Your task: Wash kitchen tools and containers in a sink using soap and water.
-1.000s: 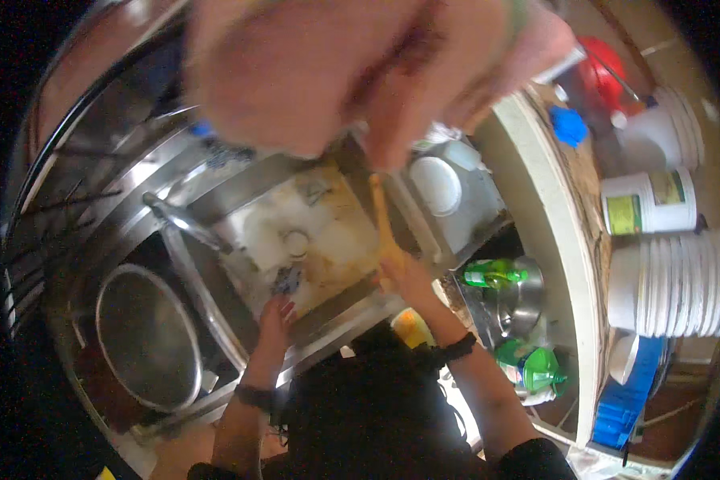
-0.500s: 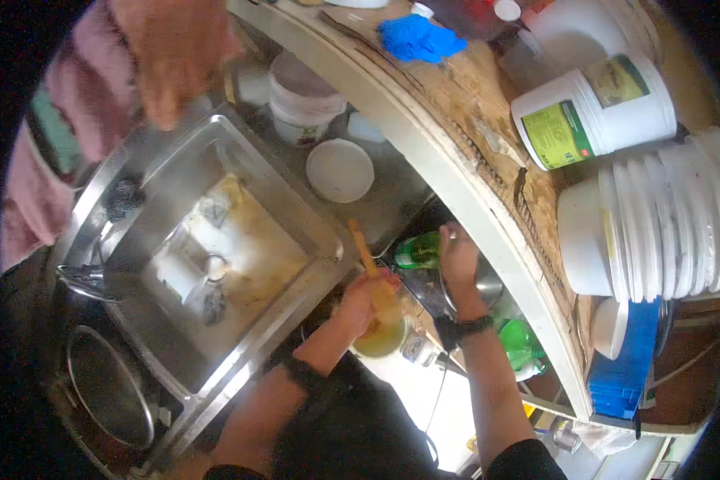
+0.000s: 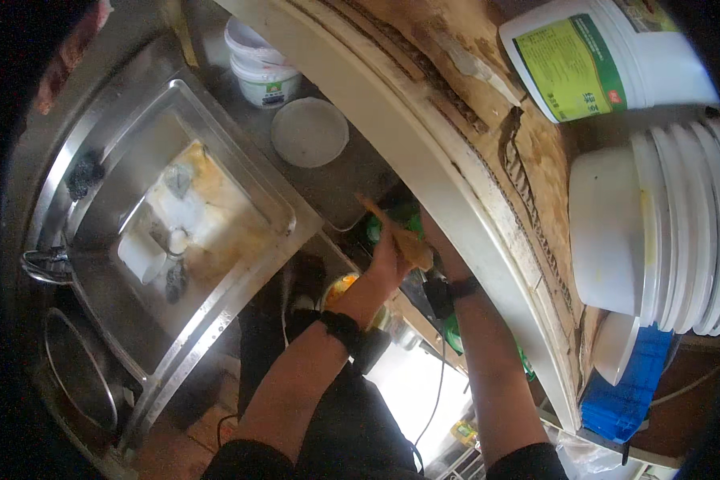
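My left hand is closed around a wooden spatula, its flat blade toward the right and its thin handle pointing up and left. Close beside it, my right hand reaches in under the shelf edge; its fingers are mostly hidden, and what they hold, if anything, does not show. Something green, partly a bottle, lies behind the hands. Below my left forearm, a round container with yellow-orange contents is partly covered. Another green bottle shows beside my right forearm.
A metal sink at left holds cloudy water and a white cup. The shelf edge runs over my right arm, bearing a labelled tub and stacked white containers. A white bucket and round lid lie behind.
My left hand has moved up and right with the spatula, closer to my right hand. My right hand has slipped further behind the shelf edge. The other person's hand at upper left has left view.
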A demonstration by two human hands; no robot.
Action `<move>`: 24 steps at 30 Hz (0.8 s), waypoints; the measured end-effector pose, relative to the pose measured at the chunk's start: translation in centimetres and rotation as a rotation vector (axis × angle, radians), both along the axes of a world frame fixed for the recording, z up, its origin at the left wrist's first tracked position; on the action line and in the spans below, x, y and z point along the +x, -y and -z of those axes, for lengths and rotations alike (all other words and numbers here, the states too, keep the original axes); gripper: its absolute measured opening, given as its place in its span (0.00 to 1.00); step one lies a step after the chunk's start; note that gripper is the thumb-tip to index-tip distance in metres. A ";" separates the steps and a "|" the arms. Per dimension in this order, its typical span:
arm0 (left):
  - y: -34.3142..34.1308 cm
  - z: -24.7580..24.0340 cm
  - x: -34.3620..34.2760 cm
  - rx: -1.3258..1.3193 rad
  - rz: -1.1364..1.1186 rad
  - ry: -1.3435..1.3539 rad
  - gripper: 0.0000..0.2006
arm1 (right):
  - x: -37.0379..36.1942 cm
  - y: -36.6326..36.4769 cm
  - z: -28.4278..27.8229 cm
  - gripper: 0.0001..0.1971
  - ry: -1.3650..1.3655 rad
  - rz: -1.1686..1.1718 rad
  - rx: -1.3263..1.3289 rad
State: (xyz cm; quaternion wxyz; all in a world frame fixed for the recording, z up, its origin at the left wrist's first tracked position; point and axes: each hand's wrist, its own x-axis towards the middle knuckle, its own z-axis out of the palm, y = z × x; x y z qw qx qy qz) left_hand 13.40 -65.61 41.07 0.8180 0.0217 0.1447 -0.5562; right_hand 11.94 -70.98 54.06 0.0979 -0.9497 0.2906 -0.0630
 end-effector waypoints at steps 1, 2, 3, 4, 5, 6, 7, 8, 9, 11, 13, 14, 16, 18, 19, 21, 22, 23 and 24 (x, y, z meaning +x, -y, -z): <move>0.1 -0.2 -0.2 0.050 0.017 0.007 0.26 | -0.5 -0.1 -0.1 0.19 0.007 -0.011 0.008; 0.1 -0.3 -0.3 0.051 0.019 0.006 0.26 | -0.2 -0.1 -0.2 0.20 0.014 -0.022 0.014; -0.2 0.0 -0.2 -0.025 0.037 0.061 0.26 | 0.3 -0.4 0.0 0.20 0.025 -0.038 0.026; -0.5 0.0 -0.1 -0.102 0.057 0.116 0.26 | -0.1 0.1 -0.4 0.20 0.036 -0.054 0.037; -0.1 0.2 -0.2 -0.099 0.053 0.118 0.26 | 0.3 -0.4 -0.2 0.20 0.047 -0.070 0.046; 0.4 0.1 -0.2 -0.011 0.021 0.132 0.26 | 1.4 -0.4 -0.1 0.20 0.058 -0.089 0.057; 0.6 0.1 -0.1 0.077 -0.012 0.145 0.26 | 0.9 -1.0 -0.3 0.21 0.069 -0.108 0.067; 0.4 0.1 -0.1 0.080 -0.019 0.149 0.26 | 1.1 -0.9 -0.5 0.21 0.082 -0.128 0.077; 0.9 -3.0 -0.8 0.165 0.094 0.117 0.26 | 0.2 -0.1 -0.6 0.21 0.072 -0.113 0.061; -0.4 -3.8 -0.1 0.291 0.164 0.116 0.26 | -0.2 0.0 -0.9 0.21 0.107 -0.154 0.089; -2.2 -2.2 0.5 0.158 -0.018 0.124 0.30 | 0.4 -1.0 -1.2 0.22 0.156 -0.208 0.123; -3.8 -2.0 0.9 0.171 -0.031 0.139 0.30 | 0.1 -1.7 -1.0 0.22 0.181 -0.233 0.141; -7.8 -5.6 2.4 0.152 0.009 0.159 0.30 | -0.9 -4.1 -0.7 0.23 0.224 -0.273 0.159; -10.8 -8.2 3.5 0.130 -0.010 0.113 0.31 | -0.7 -5.2 -0.7 0.25 0.024 -0.528 0.022; -12.2 -9.2 4.1 0.097 -0.016 0.051 0.31 | -1.1 -6.5 -0.7 0.28 -0.205 -0.748 -0.138; -16.1 -11.4 5.5 0.016 -0.052 0.101 0.31 | -1.1 -10.0 -1.6 0.32 -0.048 -0.811 0.082; -17.9 -12.4 6.1 -0.070 -0.079 0.129 0.31 | -1.0 -11.4 -2.5 0.32 -0.024 -0.828 0.079; -19.4 -13.6 6.6 -0.063 -0.095 0.154 0.31 | -0.8 -12.8 -3.7 0.34 0.011 -0.864 0.222; -20.9 -15.2 7.0 0.047 -0.142 0.259 0.29 | -0.4 -14.0 -4.6 0.36 0.046 -0.901 0.362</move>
